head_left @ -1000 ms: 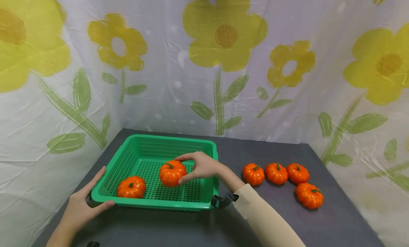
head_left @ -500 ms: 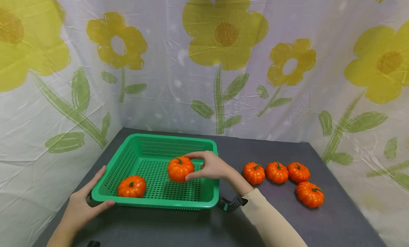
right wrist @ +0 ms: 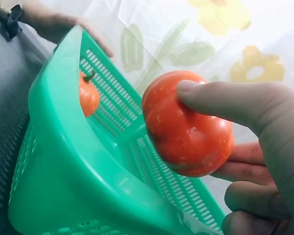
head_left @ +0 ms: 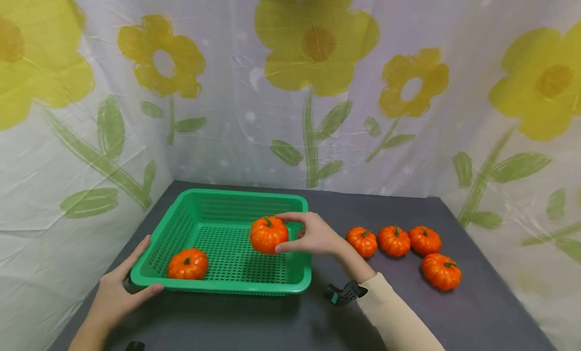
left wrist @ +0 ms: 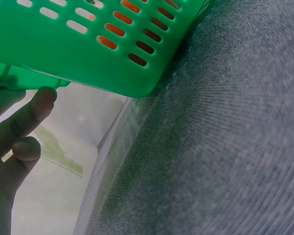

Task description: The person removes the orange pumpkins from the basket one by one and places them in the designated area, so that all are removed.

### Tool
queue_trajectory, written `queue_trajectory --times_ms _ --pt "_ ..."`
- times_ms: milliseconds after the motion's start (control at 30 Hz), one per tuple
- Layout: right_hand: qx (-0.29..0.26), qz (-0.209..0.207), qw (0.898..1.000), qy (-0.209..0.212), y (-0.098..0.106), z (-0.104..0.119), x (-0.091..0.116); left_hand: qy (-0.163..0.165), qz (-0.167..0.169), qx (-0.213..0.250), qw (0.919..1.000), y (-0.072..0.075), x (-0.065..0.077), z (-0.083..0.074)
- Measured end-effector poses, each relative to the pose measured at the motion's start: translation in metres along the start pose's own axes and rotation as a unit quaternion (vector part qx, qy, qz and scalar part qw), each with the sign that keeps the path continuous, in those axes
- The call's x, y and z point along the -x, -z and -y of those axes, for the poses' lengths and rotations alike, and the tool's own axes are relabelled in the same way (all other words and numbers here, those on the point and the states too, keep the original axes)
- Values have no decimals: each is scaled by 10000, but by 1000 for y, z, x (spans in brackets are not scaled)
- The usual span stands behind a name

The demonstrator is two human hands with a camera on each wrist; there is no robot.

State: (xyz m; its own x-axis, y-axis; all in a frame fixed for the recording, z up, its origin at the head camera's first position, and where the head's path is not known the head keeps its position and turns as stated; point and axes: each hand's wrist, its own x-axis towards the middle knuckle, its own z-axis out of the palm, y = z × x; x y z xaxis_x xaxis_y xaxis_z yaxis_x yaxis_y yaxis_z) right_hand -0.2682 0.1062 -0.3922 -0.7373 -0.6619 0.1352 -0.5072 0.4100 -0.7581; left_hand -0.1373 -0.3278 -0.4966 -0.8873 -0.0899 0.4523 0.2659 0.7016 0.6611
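My right hand (head_left: 317, 235) pinches a small orange toy pumpkin (head_left: 268, 235) with a green stem between thumb and fingers. It is held above the right part of a green plastic basket (head_left: 218, 287). In the right wrist view the thumb lies across the near side of this pumpkin (right wrist: 186, 132), with fingers behind it. A second pumpkin (head_left: 187, 264) sits in the basket's front left corner. At that corner my left hand (head_left: 113, 295) holds the basket, thumb at the front rim. In the left wrist view, fingertips (left wrist: 45, 95) touch under the rim.
Several more orange pumpkins (head_left: 395, 241) stand grouped on the dark grey tabletop (head_left: 363, 300), right of the basket. A white curtain (head_left: 227, 124) with yellow flowers closes off the back and sides. A small black object (head_left: 135, 346) shows at the bottom edge.
My right hand has moved to the right and a little up in the head view with the pumpkin, toward the basket's right side. The left hand, basket and other pumpkins have stayed in place.
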Motion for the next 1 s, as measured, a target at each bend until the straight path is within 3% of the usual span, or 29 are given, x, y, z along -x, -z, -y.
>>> queue_trajectory --times_ms 267,500,767,867,1000 --pt "-179 -311 9993 49 6 -2 11 -258 -172 -16 9995 4 1 -2" --pt "-332 -583 9977 -6 15 -6 22 -176 -230 -36 9996 1 1 -1" --pt "-289 -839 9960 -141 36 -9 47 -87 -140 331 9993 -20 4 -1" --pt "-349 -903 9952 -131 37 -10 50 -100 -80 370 9992 -16 3 -1" --pt "-507 -945 9942 -52 34 -11 48 -75 -68 151 9998 2 1 -1"
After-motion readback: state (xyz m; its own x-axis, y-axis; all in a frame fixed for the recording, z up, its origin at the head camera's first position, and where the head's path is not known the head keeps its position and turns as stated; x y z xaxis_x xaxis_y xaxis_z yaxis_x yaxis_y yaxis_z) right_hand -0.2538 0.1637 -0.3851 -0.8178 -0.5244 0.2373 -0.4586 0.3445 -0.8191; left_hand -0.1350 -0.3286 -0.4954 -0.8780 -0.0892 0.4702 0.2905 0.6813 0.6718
